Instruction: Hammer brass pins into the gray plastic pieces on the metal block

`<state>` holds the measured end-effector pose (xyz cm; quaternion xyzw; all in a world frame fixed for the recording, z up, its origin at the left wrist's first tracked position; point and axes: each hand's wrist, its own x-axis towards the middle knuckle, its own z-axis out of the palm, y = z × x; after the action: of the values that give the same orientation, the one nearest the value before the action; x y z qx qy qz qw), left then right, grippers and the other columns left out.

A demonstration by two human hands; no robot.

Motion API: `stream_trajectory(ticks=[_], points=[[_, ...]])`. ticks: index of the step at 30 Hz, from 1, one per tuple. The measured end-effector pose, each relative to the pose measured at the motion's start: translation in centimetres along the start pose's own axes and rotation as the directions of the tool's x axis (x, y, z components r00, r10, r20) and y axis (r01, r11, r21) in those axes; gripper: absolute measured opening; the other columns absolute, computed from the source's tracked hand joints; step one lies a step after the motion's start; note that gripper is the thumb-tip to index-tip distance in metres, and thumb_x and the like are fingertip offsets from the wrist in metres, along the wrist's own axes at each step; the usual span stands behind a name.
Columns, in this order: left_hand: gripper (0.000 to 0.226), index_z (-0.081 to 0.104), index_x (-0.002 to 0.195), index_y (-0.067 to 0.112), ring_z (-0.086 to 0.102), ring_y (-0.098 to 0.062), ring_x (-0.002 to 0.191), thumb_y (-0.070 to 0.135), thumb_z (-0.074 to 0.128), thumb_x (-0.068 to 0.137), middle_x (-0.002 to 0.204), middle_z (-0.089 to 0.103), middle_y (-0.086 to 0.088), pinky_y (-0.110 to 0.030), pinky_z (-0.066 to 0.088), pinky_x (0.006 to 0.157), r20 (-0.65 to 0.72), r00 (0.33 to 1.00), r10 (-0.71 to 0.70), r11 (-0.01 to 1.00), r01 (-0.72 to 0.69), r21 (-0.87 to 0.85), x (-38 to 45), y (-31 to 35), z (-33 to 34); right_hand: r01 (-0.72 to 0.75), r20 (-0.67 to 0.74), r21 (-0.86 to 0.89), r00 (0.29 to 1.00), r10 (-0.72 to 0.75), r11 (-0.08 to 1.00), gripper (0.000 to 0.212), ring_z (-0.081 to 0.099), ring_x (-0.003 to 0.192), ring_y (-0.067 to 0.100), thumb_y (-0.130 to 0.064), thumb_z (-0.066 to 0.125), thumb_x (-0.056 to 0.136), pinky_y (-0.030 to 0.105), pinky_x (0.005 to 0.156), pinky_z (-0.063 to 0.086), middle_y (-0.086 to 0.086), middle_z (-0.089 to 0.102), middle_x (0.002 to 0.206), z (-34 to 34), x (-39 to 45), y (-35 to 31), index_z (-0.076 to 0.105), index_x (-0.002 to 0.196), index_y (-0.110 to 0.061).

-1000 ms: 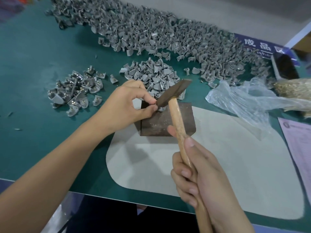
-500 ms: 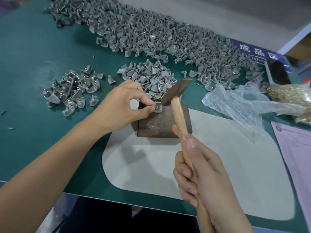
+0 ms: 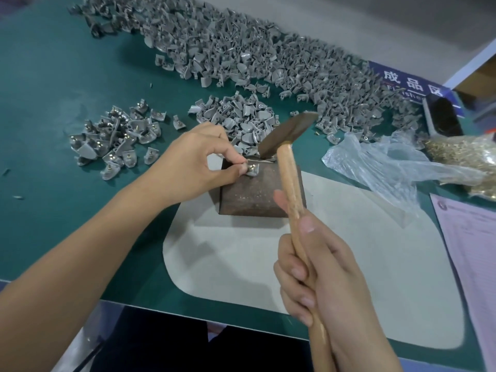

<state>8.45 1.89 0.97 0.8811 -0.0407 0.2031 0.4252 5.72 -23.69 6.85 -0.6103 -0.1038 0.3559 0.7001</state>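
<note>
A rusty brown metal block (image 3: 257,196) sits on a pale grey mat (image 3: 349,277). At the block's far left corner lies a gray plastic piece (image 3: 253,170) with a brass pin standing in it. My left hand (image 3: 198,167) pinches that piece between thumb and forefinger. My right hand (image 3: 330,280) grips the wooden handle of a hammer (image 3: 288,167). The dark hammer head is tilted, its lower end just behind the piece, at the block's far edge.
A small heap of gray pieces with brass pins (image 3: 118,138) lies at the left. More gray pieces (image 3: 236,116) lie behind the block, and a long heap (image 3: 268,60) runs along the back. A plastic bag of brass pins (image 3: 456,154) and a paper sheet (image 3: 472,248) are right.
The hammer head rose off the plastic piece and now hangs tilted just behind it. My left hand kept its pinch on the piece, whose brass pin now shows.
</note>
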Motion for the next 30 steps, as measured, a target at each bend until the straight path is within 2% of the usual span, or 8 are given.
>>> stream_trajectory(ticks=[4,7,9,12,15,22,26,30], points=[[0.012,0.08,0.088,0.022,0.054,-0.013,0.087,0.034,0.079,0.087,0.083,0.059,0.012,-0.045,0.048,0.082,-0.009,1.0,-0.015,1.0,0.015,0.009,-0.1,0.1,-0.1,-0.056,-0.035,-0.055,0.998,0.054,0.997,0.037,0.025,0.04,0.009,-0.052,0.054,0.093,0.016,0.04,0.031,-0.004,0.037,0.061,-0.5,0.1,-0.1,0.071,0.125,-0.045],[0.01,0.08,0.088,0.022,0.054,-0.014,0.087,0.032,0.08,0.087,0.083,0.059,0.01,-0.044,0.048,0.083,-0.007,1.0,-0.017,1.0,0.017,0.01,-0.1,0.2,0.0,0.003,-0.066,-0.077,0.998,-0.009,0.997,0.038,0.025,0.039,0.01,-0.052,0.055,0.096,0.016,0.041,0.034,-0.004,0.037,0.061,-0.9,-0.1,-0.2,0.069,0.13,-0.042],[0.011,0.08,0.089,0.023,0.055,-0.015,0.088,0.033,0.08,0.087,0.084,0.06,0.008,-0.045,0.048,0.083,-0.003,1.0,-0.021,1.0,0.021,0.008,-0.1,0.1,0.0,0.032,-0.035,-0.032,0.999,-0.033,0.999,0.039,0.024,0.04,0.009,-0.053,0.054,0.098,0.016,0.042,0.033,-0.004,0.036,0.062,-1.0,-0.1,0.0,0.067,0.134,-0.042],[0.009,0.079,0.087,0.025,0.054,-0.016,0.088,0.034,0.079,0.087,0.084,0.059,0.007,-0.045,0.047,0.081,-0.014,1.0,-0.011,1.0,0.011,-0.006,-0.2,0.0,0.2,-0.065,0.031,-0.06,0.997,0.067,0.996,0.038,0.025,0.04,0.009,-0.053,0.054,0.096,0.016,0.04,0.031,-0.003,0.037,0.063,-1.2,0.2,-0.2,0.069,0.13,-0.043],[0.004,0.077,0.087,0.03,0.056,-0.018,0.089,0.033,0.079,0.087,0.085,0.061,0.006,-0.047,0.047,0.081,-0.017,1.0,-0.005,1.0,0.005,-0.021,-0.1,0.0,0.4,0.006,0.032,-0.028,0.999,-0.006,1.0,0.039,0.025,0.039,0.008,-0.051,0.056,0.099,0.016,0.04,0.032,-0.003,0.038,0.062,-1.0,0.1,0.0,0.067,0.134,-0.04],[0.021,0.079,0.089,0.027,0.056,-0.018,0.088,0.046,0.072,0.086,0.084,0.06,0.007,-0.047,0.047,0.08,-0.033,0.999,0.002,1.0,-0.002,-0.009,-0.1,-0.1,0.4,-0.057,0.022,-0.074,0.998,0.058,0.996,0.038,0.025,0.04,0.009,-0.055,0.056,0.096,0.016,0.04,0.031,-0.003,0.036,0.062,-1.1,0.4,-0.4,0.069,0.13,-0.042],[0.005,0.078,0.088,0.03,0.056,-0.017,0.088,0.035,0.079,0.087,0.085,0.06,0.008,-0.046,0.047,0.08,-0.03,1.0,-0.004,1.0,0.004,-0.008,-0.2,-0.1,0.3,-0.065,0.034,-0.053,0.997,0.067,0.996,0.04,0.024,0.041,0.009,-0.054,0.053,0.097,0.016,0.04,0.03,-0.002,0.034,0.061,-1.1,0.2,-0.1,0.067,0.133,-0.044],[0.004,0.077,0.088,0.032,0.054,-0.015,0.088,0.037,0.077,0.088,0.084,0.058,0.012,-0.04,0.046,0.078,-0.03,0.999,0.016,1.0,-0.016,0.022,-0.2,-0.1,0.4,-0.075,0.058,-0.043,0.995,0.077,0.996,0.046,0.026,0.04,0.008,-0.059,0.058,0.094,0.016,0.041,0.032,-0.005,0.034,0.061,-1.0,0.0,-0.3,0.066,0.135,-0.041]])
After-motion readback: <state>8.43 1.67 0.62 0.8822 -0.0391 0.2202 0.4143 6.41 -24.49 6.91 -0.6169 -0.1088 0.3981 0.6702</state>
